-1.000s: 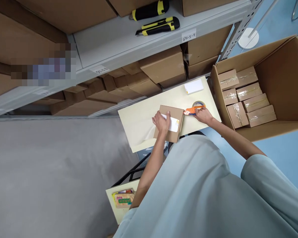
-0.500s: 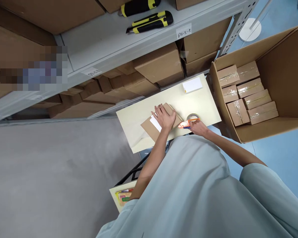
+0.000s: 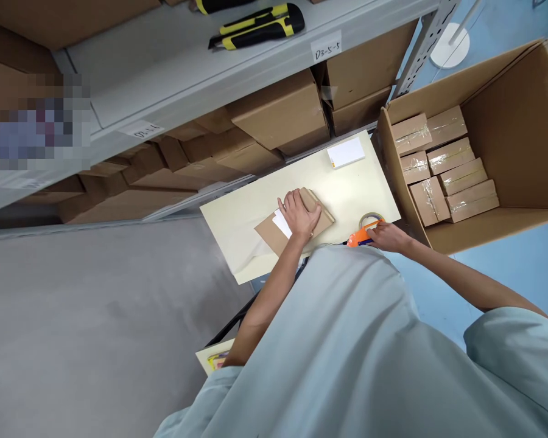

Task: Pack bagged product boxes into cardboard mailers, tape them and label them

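The right hand (image 3: pixel 388 236) has shifted away from the small box (image 3: pixel 323 222), toward the table's near right corner, taking along one orange tape dispenser (image 3: pixel 358 237); half a second ago the dispenser's tip was at the box's edge. From where I stand, that hand is closed around the dispenser, whose single roll of tape (image 3: pixel 370 217) shows beyond it. The left hand (image 3: pixel 296 214) lies on top of the box, thumb set apart from the fingers, partly covering one white label (image 3: pixel 282 224). The box rests near the middle of one pale table (image 3: pixel 347 191); one white packet (image 3: pixel 347 152) lies near the table's far right corner. To the right, one large carton (image 3: pixel 516 128) contains seven small taped boxes (image 3: pixel 449 156). Above, one grey shelf (image 3: pixel 164 79) bears two yellow-and-black cutters (image 3: pixel 260 27), the farther partly cropped.
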Action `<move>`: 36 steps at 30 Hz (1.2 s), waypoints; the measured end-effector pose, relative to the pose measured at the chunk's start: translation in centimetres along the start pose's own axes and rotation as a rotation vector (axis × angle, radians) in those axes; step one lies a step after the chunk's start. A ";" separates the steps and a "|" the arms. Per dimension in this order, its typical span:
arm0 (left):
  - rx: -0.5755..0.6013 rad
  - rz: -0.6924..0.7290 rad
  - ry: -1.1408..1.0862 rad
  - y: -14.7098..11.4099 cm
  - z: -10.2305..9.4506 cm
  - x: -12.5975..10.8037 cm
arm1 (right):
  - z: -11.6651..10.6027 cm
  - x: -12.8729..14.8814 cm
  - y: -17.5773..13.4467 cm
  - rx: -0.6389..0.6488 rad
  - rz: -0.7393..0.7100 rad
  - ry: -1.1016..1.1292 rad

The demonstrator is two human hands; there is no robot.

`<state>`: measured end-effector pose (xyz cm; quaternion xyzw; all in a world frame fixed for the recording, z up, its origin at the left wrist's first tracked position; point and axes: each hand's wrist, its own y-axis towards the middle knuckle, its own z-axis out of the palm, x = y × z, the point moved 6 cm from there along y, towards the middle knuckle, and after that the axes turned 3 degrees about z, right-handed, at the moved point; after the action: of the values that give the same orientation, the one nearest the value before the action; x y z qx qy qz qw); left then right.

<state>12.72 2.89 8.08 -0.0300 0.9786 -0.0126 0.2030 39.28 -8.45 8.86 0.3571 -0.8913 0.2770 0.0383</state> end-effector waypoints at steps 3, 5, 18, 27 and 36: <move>0.012 0.025 -0.039 -0.4 0.2 -0.2 | -1.0 -2.8 -0.3 0.057 0.049 -0.053; 0.025 0.064 -0.049 -0.8 0.2 -0.4 | -1.9 -6.0 -1.0 0.102 0.140 -0.097; 0.159 0.361 -0.095 -1.4 0.2 -2.0 | -6.6 -5.0 10.9 0.123 0.294 -0.064; 0.317 0.531 -0.092 -2.8 -0.1 -2.4 | -1.4 -0.1 8.2 0.122 0.405 0.046; 0.110 0.200 -0.006 -7.6 -0.8 -1.9 | 0.5 2.6 7.1 0.111 0.269 0.109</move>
<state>14.56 -4.55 9.83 0.0787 0.9740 -0.0457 0.2074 32.73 -6.11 5.84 0.2206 -0.9110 0.3473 0.0292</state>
